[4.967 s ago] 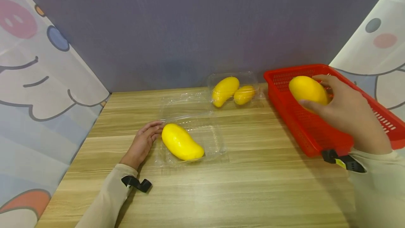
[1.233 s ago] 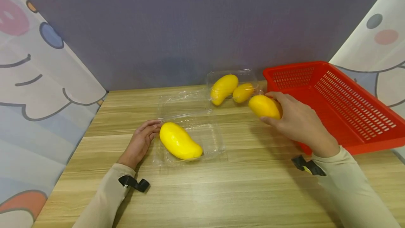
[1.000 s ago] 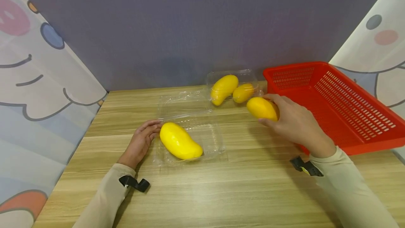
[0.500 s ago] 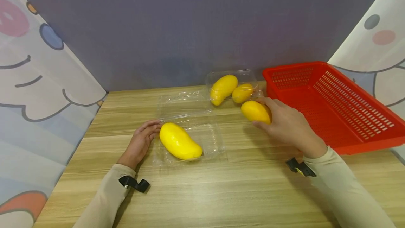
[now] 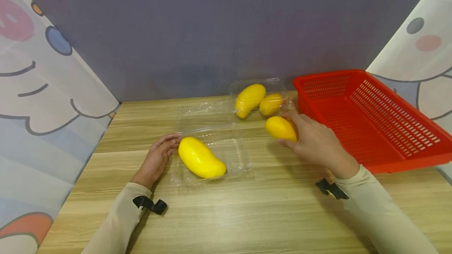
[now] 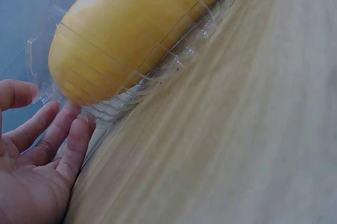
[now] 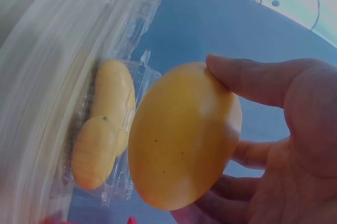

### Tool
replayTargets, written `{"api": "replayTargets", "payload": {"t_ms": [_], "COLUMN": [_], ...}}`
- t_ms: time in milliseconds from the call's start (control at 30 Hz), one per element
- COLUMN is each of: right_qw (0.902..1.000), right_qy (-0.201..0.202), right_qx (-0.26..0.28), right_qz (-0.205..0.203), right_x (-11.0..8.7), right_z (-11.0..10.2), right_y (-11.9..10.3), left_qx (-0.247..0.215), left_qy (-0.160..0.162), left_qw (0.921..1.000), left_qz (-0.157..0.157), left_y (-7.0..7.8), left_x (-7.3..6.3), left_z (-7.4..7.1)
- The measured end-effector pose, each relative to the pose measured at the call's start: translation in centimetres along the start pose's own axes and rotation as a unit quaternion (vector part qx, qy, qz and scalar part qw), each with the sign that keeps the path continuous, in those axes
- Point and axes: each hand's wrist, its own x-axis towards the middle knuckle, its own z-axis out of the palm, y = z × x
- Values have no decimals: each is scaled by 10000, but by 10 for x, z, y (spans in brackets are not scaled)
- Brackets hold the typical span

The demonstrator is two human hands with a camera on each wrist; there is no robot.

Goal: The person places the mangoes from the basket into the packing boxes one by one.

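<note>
My right hand (image 5: pixel 316 144) holds a yellow mango (image 5: pixel 281 128) by its right end, thumb on the near side and fingers on the far side. It hangs over the table, left of the red basket. In the right wrist view this mango (image 7: pixel 184 137) fills the middle, small dark specks on its skin. A clear plastic clamshell box (image 5: pixel 238 156) lies with its lid (image 5: pixel 206 117) folded back. Inside rests a larger mango (image 5: pixel 201 158). My left hand (image 5: pixel 159 158) touches the box's left edge with loosely extended fingertips, also plain in the left wrist view.
A second clear box (image 5: pixel 273 83), lid down, stands at the back against the grey wall (image 5: pixel 197 34). It contains a large mango (image 5: pixel 250 100) and a smaller one (image 5: pixel 271 104). The red perforated basket (image 5: pixel 395 166) stands at the right of the wooden table (image 5: pixel 226 218).
Five seconds ago my right hand held the mango above the basket. It has since carried it left and lower, over the table beside the open box. My left hand stays at the box's edge.
</note>
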Motion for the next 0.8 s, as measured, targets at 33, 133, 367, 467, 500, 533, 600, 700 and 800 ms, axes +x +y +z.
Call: {"api": "replayTargets", "payload": {"t_ms": [33,133,367,467,500,533,600,700,800], "right_qw": [10000,9999,9995,9994,9994,9994,9995,9995,9994], "right_qy": [17,67,148,163,153,150,129,95,78], "right_qx": [9,69,74,60,58,54,44,40,72], "right_qz": [-6,-49,-267,-295,-293,-294,-285,-291,-322], "right_x": [0,0,1,1,1,2,2,3,4], "right_z": [0,2,11,14,14,15,16,17,20], "right_y": [0,-2,-7,-10,-11,-13,-16,-20,-25], "left_qx": [-4,-27,-46,-47,-47,-53,-47,-40,-13], "left_qy": [8,10,23,13,16,24,37,51,69], "left_qw": [10000,10000,10000,10000,10000,10000,10000,10000,10000], "left_qz": [9,27,11,40,41,40,33,34,38], "left_y": [0,1,1,0,-1,-1,0,0,1], "left_x": [0,0,-1,-1,-1,-1,-1,-1,-2], "left_z": [0,0,2,2,2,2,1,2,2]}}
